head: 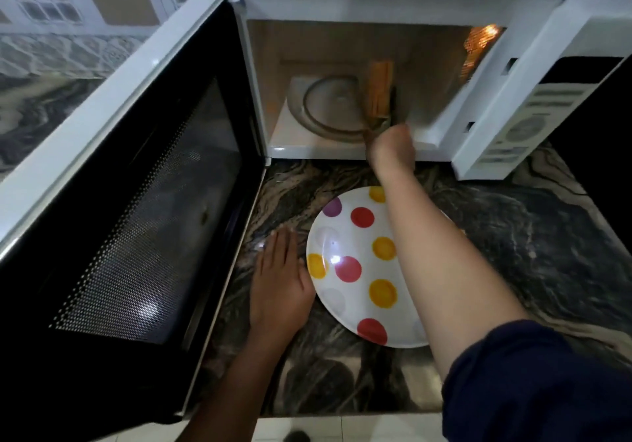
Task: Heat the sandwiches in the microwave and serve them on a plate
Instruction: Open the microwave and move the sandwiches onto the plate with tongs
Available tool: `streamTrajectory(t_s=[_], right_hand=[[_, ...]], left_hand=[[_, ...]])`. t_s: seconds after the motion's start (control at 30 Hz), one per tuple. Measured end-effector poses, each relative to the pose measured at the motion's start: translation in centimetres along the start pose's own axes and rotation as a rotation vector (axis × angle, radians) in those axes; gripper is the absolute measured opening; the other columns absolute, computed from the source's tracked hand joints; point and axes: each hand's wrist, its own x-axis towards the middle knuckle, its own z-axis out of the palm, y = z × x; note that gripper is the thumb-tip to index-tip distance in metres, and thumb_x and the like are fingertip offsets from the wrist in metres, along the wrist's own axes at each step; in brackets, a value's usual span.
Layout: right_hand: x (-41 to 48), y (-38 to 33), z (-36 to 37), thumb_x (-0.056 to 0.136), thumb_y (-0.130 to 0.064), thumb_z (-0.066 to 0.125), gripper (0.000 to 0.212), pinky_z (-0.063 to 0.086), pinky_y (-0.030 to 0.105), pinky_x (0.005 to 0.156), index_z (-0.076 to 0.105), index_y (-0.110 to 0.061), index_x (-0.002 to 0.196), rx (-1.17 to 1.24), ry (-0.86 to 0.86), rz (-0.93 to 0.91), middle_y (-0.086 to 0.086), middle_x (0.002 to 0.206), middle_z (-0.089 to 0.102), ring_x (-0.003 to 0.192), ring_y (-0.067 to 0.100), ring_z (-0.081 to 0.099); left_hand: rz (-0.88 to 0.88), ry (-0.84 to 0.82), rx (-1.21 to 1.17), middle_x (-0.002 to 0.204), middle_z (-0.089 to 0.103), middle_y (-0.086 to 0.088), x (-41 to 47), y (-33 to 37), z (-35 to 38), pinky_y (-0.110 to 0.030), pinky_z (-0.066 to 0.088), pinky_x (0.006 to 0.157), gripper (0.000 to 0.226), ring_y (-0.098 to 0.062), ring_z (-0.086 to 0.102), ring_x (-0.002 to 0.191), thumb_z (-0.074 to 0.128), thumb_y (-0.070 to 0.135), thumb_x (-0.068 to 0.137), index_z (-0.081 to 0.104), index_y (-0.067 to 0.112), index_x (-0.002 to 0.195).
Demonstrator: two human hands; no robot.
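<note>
The microwave (pixel 342 7) stands with its door (pixel 136 202) swung wide to the left. The right hand (pixel 393 149) reaches inside, fingers curled round what look like tongs (pixel 367 130) — the view is blurry there. 1 sandwich (pixel 378 89) stands on its edge between the tong arms, over the right side of the glass tray (pixel 325 106). A spotted plate (pixel 345 236) sits on the counter (pixel 513 236) in front. The left hand (pixel 278 281) lies flat, fingers straight, just beside the plate.
</note>
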Motion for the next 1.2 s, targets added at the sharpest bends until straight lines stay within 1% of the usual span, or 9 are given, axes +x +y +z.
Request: streamTrajectory(t_s=[0.13,0.23,0.37,0.53,0.6,0.77,0.97,1.1,1.2], right_hand=[[1.1,-0.2,0.1,0.1,-0.023,0.033,0.037,0.04,0.041,0.098,0.045,-0.007,0.131,-0.037,0.0,0.001,0.014,0.133,0.052,0.122,0.033,0.049],[1.3,-0.4,-0.1,0.101,-0.02,0.03,0.036,0.041,0.04,0.098,0.044,-0.007,0.132,-0.094,0.01,-0.007,0.014,0.134,0.051,0.123,0.032,0.049],[0.6,-0.3,0.2,0.1,-0.017,0.034,0.035,0.041,0.04,0.098,0.043,-0.006,0.132,-0.142,0.013,-0.053,0.015,0.134,0.051,0.123,0.033,0.049],[-1.9,0.6,0.0,0.097,-0.032,0.046,0.04,0.043,0.037,0.088,0.044,-0.006,0.129,-0.126,0.018,-0.104,0.014,0.13,0.053,0.118,0.034,0.051],[-3.1,1.2,-0.2,0.097,-0.032,0.046,0.039,0.041,0.033,0.081,0.046,-0.006,0.126,-0.134,0.03,-0.124,0.014,0.128,0.055,0.116,0.033,0.053],[-7.5,3.2,-1.2,0.095,-0.036,0.047,0.042,0.038,0.034,0.072,0.046,-0.004,0.123,-0.151,0.026,-0.143,0.017,0.124,0.057,0.111,0.035,0.056],[-14.0,7.8,-3.0,0.095,-0.039,0.045,0.044,0.045,0.039,0.077,0.042,-0.009,0.127,-0.159,0.02,-0.196,0.016,0.121,0.057,0.108,0.037,0.056],[-18.3,11.4,-4.6,0.095,-0.041,0.044,0.054,0.047,0.041,0.085,0.032,-0.012,0.139,-0.19,0.031,-0.237,0.014,0.129,0.054,0.116,0.034,0.052],[-20.7,13.9,-5.5,0.095,-0.043,0.042,0.057,0.047,0.041,0.083,0.029,-0.012,0.141,-0.251,0.002,-0.216,0.013,0.133,0.051,0.116,0.034,0.054]], left_hand=[[0.002,-0.006,0.012,0.158,0.012,-0.002,-0.1,0.2,-0.2,-0.025,-0.005,0.115,0.072,-0.012,0.006,0.146,0.0,0.039,0.083,0.014,0.015,0.149],[-0.003,-0.001,0.016,0.158,0.013,-0.002,0.0,0.2,-0.1,-0.024,-0.005,0.114,0.071,-0.012,0.007,0.146,0.001,0.039,0.084,0.015,0.015,0.149],[-0.003,-0.004,0.01,0.158,0.011,-0.001,0.0,0.2,-0.1,-0.024,-0.007,0.114,0.071,-0.011,0.005,0.146,0.001,0.039,0.084,0.013,0.016,0.149],[0.001,-0.003,0.004,0.159,0.01,0.0,-0.2,0.1,-0.1,-0.025,-0.006,0.115,0.071,-0.011,0.004,0.146,-0.001,0.039,0.083,0.011,0.016,0.15],[-0.002,0.002,-0.002,0.159,0.012,-0.001,-0.3,0.0,0.1,-0.025,-0.005,0.114,0.068,-0.011,0.006,0.146,0.003,0.037,0.086,0.013,0.016,0.149],[-0.004,0.019,0.0,0.158,0.015,-0.001,-0.2,0.0,0.1,-0.024,-0.003,0.115,0.06,-0.012,0.009,0.146,0.017,0.031,0.091,0.017,0.015,0.149],[0.002,0.0,-0.017,0.158,0.014,-0.004,-0.2,0.1,-0.1,-0.03,0.003,0.118,0.056,-0.014,0.008,0.146,0.023,0.026,0.097,0.013,0.013,0.15],[0.011,-0.01,-0.03,0.158,0.011,-0.008,-0.7,0.2,-0.2,-0.03,0.003,0.118,0.053,-0.017,0.007,0.147,0.023,0.023,0.1,0.012,0.008,0.149],[0.011,0.002,-0.019,0.158,0.014,-0.011,-1.9,0.3,0.0,-0.03,0.005,0.119,0.052,-0.019,0.01,0.146,0.023,0.023,0.1,0.015,0.005,0.148]])
